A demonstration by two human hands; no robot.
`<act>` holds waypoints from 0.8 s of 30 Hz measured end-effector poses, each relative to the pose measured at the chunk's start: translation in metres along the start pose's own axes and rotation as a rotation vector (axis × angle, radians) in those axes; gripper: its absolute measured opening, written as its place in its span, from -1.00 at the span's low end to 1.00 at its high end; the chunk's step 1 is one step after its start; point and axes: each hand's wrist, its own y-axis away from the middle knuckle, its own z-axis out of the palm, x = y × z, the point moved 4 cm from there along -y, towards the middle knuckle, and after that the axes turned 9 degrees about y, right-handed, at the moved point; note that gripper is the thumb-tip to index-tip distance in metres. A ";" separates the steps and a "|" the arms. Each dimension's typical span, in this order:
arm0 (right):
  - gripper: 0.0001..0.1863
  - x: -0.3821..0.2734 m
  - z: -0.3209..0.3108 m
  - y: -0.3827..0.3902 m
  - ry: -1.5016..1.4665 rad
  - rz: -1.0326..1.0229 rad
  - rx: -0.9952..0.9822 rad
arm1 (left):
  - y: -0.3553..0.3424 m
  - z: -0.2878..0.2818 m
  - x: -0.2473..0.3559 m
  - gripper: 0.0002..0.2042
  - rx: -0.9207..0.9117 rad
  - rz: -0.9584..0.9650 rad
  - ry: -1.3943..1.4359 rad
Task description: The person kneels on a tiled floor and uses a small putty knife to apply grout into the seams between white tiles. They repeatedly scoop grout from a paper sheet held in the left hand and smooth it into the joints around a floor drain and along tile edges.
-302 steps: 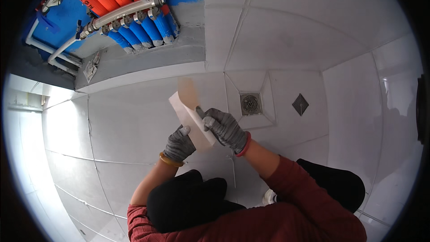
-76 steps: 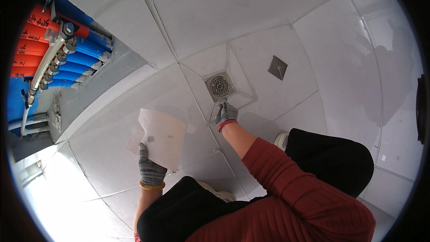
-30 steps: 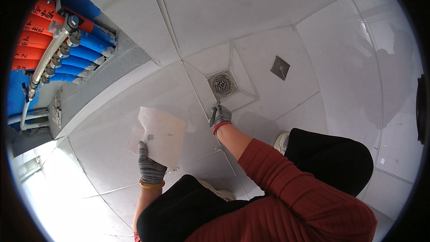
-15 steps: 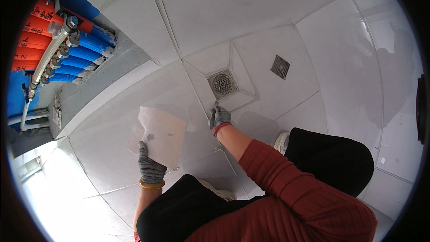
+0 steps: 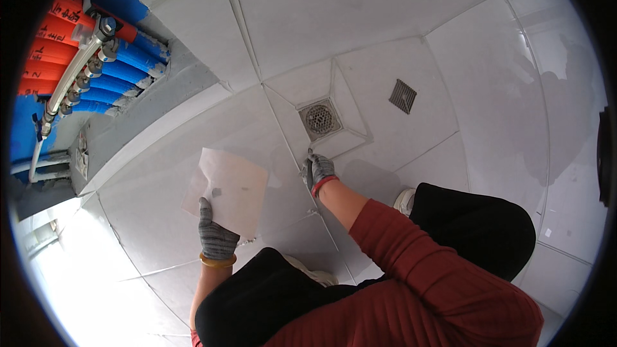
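My left hand [image 5: 217,234], in a grey knit glove, grips the lower edge of a thin, pale beige rectangular sheet [image 5: 228,189] with small grey smudges, thumb on top. My gloved right hand [image 5: 316,168], red band at the wrist, is closed at a tiled joint just below the square metal drain [image 5: 319,117]; what its fingers hold is too small to make out. The drain sits within sloped cuts in the pale tiles. Right of it lies a dark striped diamond-shaped grate or piece [image 5: 403,96].
At upper left, a recess holds a metal pipe manifold [image 5: 83,71] with red and blue pipes, bordered by a grey ledge [image 5: 148,109]. A glossy tiled surface [image 5: 533,122] rises at right. My black-trousered knees [image 5: 469,231] and shoes take up the lower part.
Since ten seconds ago my hands have parted: the left keeps the sheet, the right has moved to the joint by the drain. The view has turned. In the last second only slight shifts show.
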 end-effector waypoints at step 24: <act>-0.68 0.007 -0.006 0.036 0.328 0.042 0.024 | -0.002 -0.003 -0.001 -0.49 -0.006 -0.044 0.134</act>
